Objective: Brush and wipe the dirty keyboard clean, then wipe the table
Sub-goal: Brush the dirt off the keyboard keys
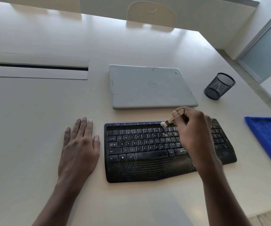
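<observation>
A long cable slot (36, 67) with a raised flap runs across the far left of the pale worktop (33, 119). Nearer, the left hand (81, 144) lies flat on the worktop, palm down and fingers straight and close together. It holds nothing, and its thumb is just beside the left edge of the keyboard (147, 160).

The black keyboard sits at the centre front, with a dotted wrist rest along its near side. Pale specks cover the keys on its right part and the number pad. Beyond it, a little apart, a closed grey laptop (151, 87) lies flat with its lid scuffed and dusty.

The right hand (192, 128) hovers over the right half of the keyboard and pinches a small wooden brush (170, 120) between thumb and curled fingers. The brush slants down to the left, and its pale bristles meet the top row of keys.

Further right and farther back, a black mesh cup (219, 86) stands upright. A folded blue cloth (268, 141) lies at the right edge, apart from the keyboard. Two chairs (151, 13) stand behind the far side.
</observation>
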The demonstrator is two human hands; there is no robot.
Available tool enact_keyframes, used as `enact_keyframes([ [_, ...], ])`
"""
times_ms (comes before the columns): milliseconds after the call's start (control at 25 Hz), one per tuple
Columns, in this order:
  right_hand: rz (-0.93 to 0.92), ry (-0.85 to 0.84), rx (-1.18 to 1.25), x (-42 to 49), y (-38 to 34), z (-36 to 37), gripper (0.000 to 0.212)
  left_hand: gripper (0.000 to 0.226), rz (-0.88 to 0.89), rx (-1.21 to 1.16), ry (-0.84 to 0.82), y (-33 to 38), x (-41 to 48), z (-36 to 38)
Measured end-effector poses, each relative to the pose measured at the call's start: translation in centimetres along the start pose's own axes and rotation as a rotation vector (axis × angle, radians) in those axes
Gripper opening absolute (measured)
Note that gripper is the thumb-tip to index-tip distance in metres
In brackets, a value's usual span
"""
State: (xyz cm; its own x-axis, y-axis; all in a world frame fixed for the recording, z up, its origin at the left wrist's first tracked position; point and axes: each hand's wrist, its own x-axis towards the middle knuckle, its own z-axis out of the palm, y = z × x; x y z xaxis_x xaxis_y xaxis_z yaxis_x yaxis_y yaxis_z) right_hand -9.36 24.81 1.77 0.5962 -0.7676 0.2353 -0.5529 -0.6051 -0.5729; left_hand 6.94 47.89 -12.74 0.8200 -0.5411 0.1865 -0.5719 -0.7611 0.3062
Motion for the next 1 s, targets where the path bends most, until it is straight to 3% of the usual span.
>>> enact_keyframes([
  [120,0.046,-0.06,-0.053,-0.2,0.5,-0.3,0.024,0.066,-0.002,-0.007,0.001,0.1,0.0,0.0],
  [280,0.023,0.051,-0.033,0.3,0.4,-0.3,0.02,0.065,0.0,-0.007,-0.001,0.0,0.0,0.0],
  [440,0.017,-0.022,0.085,0.7,0.8,0.6,0.018,0.066,-0.003,-0.007,-0.004,0.1,0.0,0.0],
  [640,0.066,0.052,-0.038,1.5,0.6,-0.6,0.019,0.067,-0.006,-0.009,-0.008,0.1,0.0,-0.1],
  [840,0.087,-0.095,0.138,1.4,0.3,0.1,0.015,0.066,-0.003,-0.012,-0.004,0.1,0.0,-0.1],
  [1000,0.082,0.052,-0.075,1.5,1.5,-0.8,0.021,0.066,-0.002,-0.011,-0.005,0.2,0.0,-0.1],
])
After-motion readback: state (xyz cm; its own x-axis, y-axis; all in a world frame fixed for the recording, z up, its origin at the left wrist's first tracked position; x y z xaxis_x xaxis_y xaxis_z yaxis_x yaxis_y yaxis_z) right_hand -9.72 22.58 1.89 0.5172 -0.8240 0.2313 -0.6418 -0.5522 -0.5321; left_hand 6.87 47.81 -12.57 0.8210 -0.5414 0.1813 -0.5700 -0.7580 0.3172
